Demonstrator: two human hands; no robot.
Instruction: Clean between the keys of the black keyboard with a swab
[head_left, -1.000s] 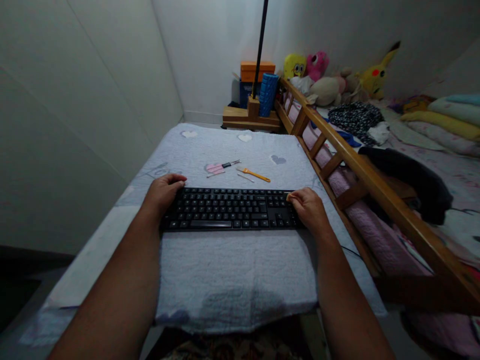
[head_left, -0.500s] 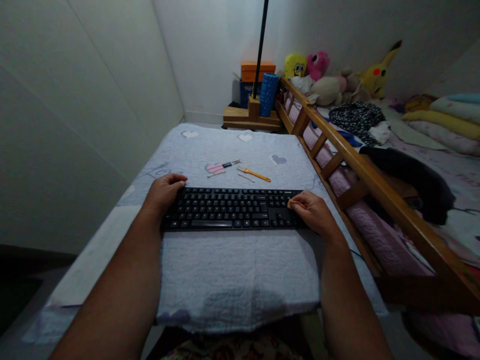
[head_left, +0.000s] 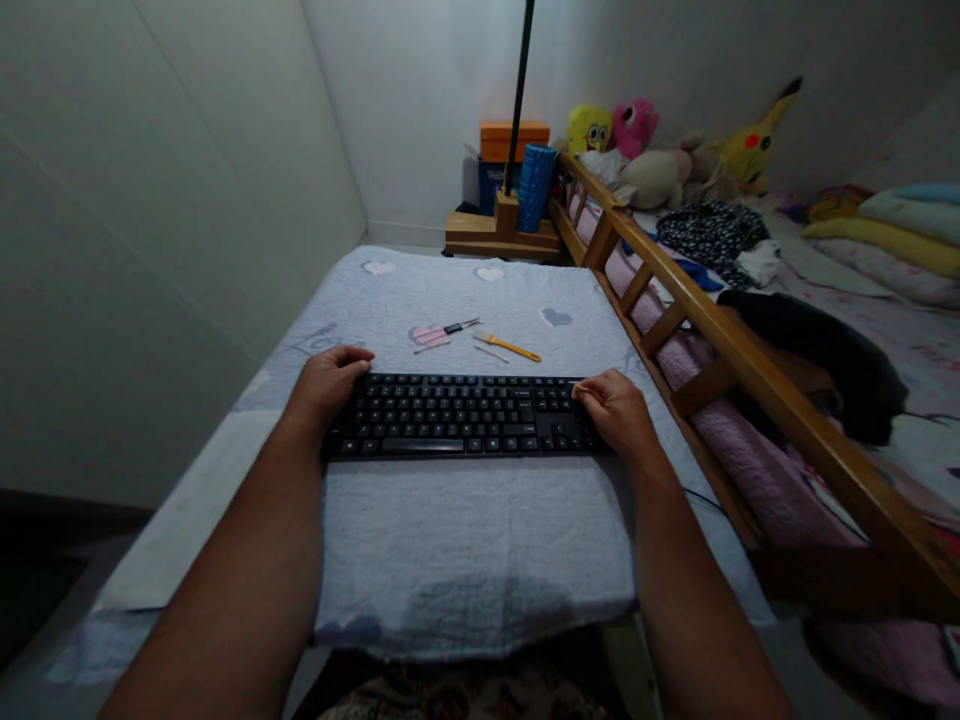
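Note:
A black keyboard [head_left: 450, 418] lies flat on a cloth-covered table. At its left end, my left hand [head_left: 330, 385] grips the upper left corner, fingers and thumb closed on the edge. Over the number keys at the right end, my right hand [head_left: 611, 402] pinches a small tan piece [head_left: 578, 391] against the keyboard's top right part. Behind the keyboard lie an orange-handled brush [head_left: 514, 349], a tool with a dark handle and metal tip [head_left: 459, 327], and two thin swabs, one of them [head_left: 491, 353] beside the brush.
The pale blue cloth [head_left: 480, 520] covers the table. Along the right runs a wooden bed rail [head_left: 697, 318], with plush toys and bedding beyond. A wooden stand [head_left: 487, 236] with a black pole, a blue roller [head_left: 537, 190] and an orange box [head_left: 514, 140] stands behind the table.
My right hand has moved slightly up and away from me over the number keys, with the tan piece in its fingers. My left hand stays at the keyboard's left end.

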